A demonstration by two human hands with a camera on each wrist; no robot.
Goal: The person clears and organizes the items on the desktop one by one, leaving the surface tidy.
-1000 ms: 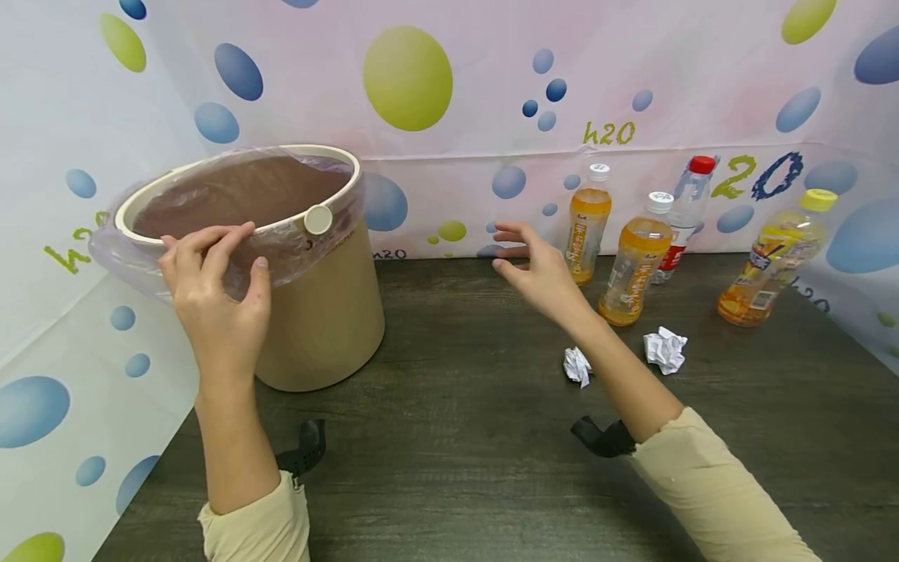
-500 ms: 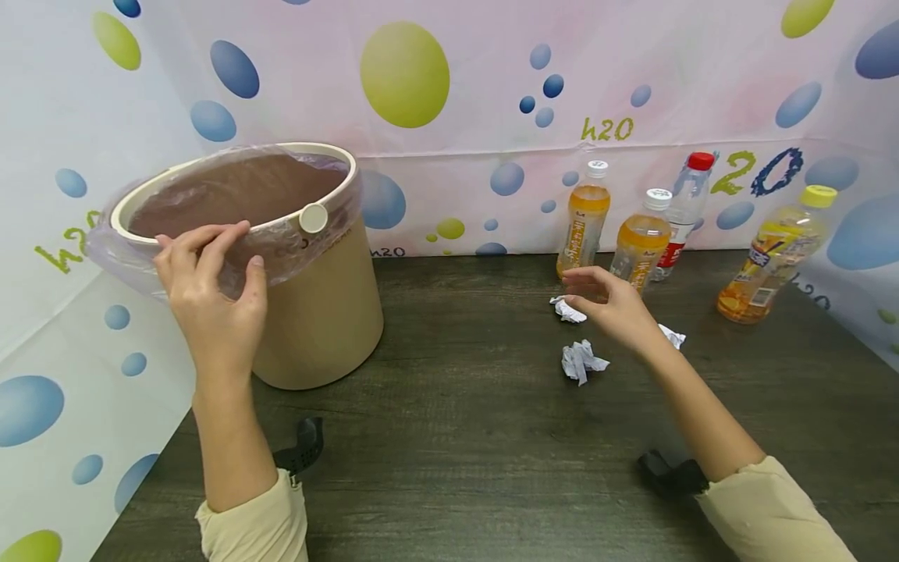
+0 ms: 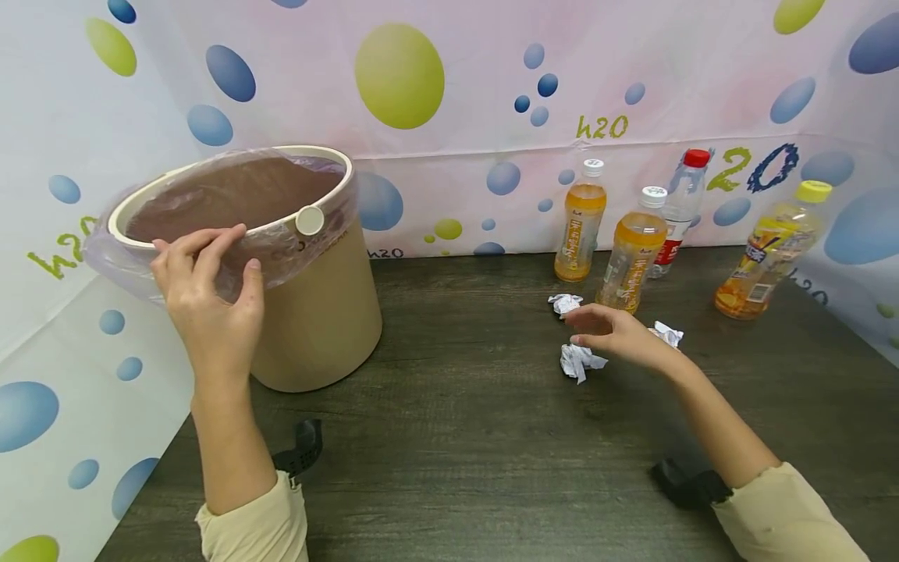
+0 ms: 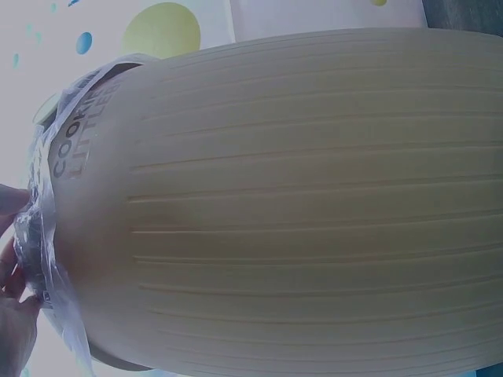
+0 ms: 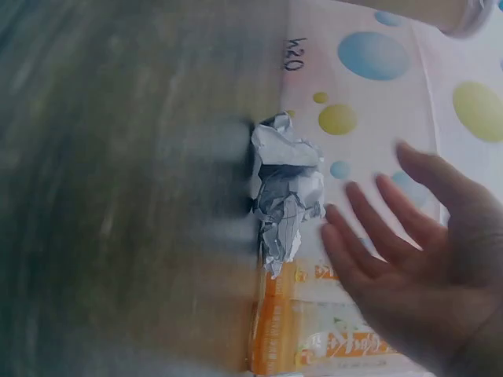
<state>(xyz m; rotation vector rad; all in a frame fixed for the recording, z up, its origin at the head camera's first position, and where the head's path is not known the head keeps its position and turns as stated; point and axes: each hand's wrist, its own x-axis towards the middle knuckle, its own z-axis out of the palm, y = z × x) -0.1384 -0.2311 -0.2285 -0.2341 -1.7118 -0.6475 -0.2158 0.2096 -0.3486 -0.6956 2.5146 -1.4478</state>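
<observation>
In the head view my left hand [image 3: 209,300] holds the near rim of a beige trash can [image 3: 323,320], its fingers over the edge and thumb outside. A clear plastic bag [image 3: 281,254] lines the can and folds over the rim. My right hand [image 3: 621,336] hovers, fingers apart and holding nothing, above a crumpled paper ball [image 3: 581,361]. A second paper ball [image 3: 565,304] lies just beyond its fingertips, and a third paper ball [image 3: 667,334] sits partly behind the hand. The right wrist view shows crumpled paper [image 5: 287,181] before the spread fingers.
Behind the right hand stand two orange-drink bottles [image 3: 580,226] and a red-capped clear bottle [image 3: 681,207]. Farther right is a yellow-capped bottle [image 3: 772,250]. All rest on a dark wooden table [image 3: 449,453] backed by a dotted cloth [image 3: 477,86].
My right hand has moved right and down from beside the bottles to the paper balls. My left hand stays on the can's rim.
</observation>
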